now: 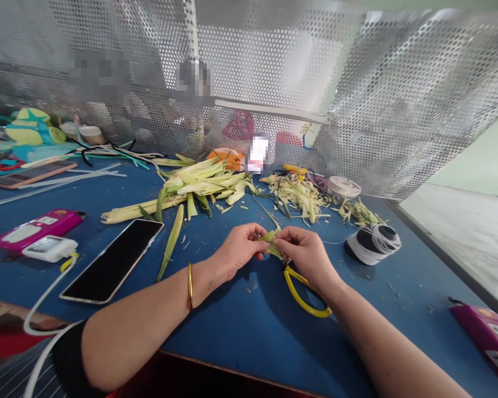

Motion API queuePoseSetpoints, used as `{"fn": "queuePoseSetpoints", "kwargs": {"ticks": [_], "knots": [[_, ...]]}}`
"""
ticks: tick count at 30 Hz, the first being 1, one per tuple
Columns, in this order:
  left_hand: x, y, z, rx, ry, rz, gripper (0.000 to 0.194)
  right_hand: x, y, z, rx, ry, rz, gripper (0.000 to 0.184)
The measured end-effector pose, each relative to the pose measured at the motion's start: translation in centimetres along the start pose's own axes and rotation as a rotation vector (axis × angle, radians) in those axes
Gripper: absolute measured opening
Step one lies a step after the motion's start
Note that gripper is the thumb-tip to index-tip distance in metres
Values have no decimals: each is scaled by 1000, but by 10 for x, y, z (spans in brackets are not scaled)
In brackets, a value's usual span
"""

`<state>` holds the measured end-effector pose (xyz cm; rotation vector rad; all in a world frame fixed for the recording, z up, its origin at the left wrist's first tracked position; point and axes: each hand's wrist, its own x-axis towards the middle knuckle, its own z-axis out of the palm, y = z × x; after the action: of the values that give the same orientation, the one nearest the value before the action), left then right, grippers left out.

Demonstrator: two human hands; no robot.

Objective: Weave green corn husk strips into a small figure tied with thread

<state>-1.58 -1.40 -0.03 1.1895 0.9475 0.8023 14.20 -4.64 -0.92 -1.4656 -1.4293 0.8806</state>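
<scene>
pinching leaf piece (274,236): left hand (241,247), right hand (306,251) | 2 cups (92,134): contents unclear

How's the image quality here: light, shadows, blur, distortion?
Head view: soft daylight, with pale glare behind the perforated screen; faint shadows on the blue table; wide-angle stretch toward the edges; pixelated patches over the background; small leaf piece partly hidden by fingers.

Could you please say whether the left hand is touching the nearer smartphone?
Apart: the head view shows blue tabletop between the left hand and the nearer smartphone.
</scene>
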Motion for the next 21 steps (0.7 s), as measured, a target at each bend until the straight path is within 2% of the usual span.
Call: {"fn": "queuePoseSetpoints", "kwargs": {"ticks": [6,11,17,21], "knots": [[0,0,-2,58,6,28,20,-1,-3,1,27,19,1,19],[0,-1,-1,51,-35,31,13,-2,-3,4,26,95,-6,20],[2,3,-2,-18,33,7,11,1,-12,1,208,31,-7,20],[1,2,-1,-56,51,12,12,1,-10,1,200,27,14,21]]}}
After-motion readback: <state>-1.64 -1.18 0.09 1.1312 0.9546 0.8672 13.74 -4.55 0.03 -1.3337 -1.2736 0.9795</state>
